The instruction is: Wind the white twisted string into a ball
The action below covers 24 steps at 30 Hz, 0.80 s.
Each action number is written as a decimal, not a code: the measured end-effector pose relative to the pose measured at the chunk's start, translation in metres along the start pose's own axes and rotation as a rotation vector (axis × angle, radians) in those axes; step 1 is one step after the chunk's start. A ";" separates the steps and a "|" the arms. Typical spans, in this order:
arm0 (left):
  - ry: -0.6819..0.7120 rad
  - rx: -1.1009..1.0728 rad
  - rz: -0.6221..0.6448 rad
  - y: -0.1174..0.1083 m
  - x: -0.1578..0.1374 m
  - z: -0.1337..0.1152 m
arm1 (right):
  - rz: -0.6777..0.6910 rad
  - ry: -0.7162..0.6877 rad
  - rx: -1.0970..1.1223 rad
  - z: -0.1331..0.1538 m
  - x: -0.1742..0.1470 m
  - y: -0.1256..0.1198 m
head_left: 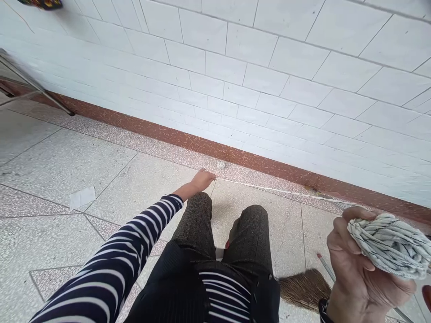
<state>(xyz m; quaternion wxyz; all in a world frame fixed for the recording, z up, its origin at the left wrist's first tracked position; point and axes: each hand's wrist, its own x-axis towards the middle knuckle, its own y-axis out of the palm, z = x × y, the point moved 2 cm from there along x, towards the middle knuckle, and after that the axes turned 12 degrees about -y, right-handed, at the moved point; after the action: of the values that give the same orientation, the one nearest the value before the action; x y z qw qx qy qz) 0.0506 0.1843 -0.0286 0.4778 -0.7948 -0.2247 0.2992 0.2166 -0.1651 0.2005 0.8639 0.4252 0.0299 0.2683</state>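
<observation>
The left hand (202,180) pinches the string (279,191) near the floor (158,179); the right hand (358,273) curls round the ball (390,246). Light, even tension (no yanking) should keep the stretch between them straight.

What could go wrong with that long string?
The string runs from the left hand to the right hand, so if either lets go, it might fall slack and tangle. The bundle in the right hand has many loops, and some could slip loose. The broom is close by, so dropped string might catch on its bristles.
</observation>
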 end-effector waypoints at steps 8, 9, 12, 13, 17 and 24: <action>0.144 -0.482 0.101 -0.012 -0.004 -0.096 | 0.071 0.401 -0.357 -0.074 -0.009 0.012; 0.229 -0.724 0.147 -0.017 -0.016 -0.115 | 0.087 0.426 -0.351 -0.083 -0.007 0.011; 0.347 -1.167 0.301 -0.028 -0.061 -0.152 | 0.100 0.450 -0.321 -0.099 0.002 0.006; 0.369 -1.214 0.359 -0.028 -0.076 -0.158 | 0.091 0.448 -0.325 -0.100 0.005 0.003; 0.304 -1.154 0.432 -0.014 -0.113 -0.147 | 0.085 0.444 -0.378 -0.096 0.014 -0.011; 0.195 -0.642 0.206 0.011 -0.120 -0.104 | 0.066 0.455 -0.455 -0.098 0.014 -0.024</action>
<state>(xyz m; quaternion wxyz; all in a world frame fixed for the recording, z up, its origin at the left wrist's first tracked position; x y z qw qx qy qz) 0.0363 0.0373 0.0306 0.1900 -0.9479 -0.1793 0.1823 0.2119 -0.0999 0.1226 0.8988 0.1512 0.1479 0.3840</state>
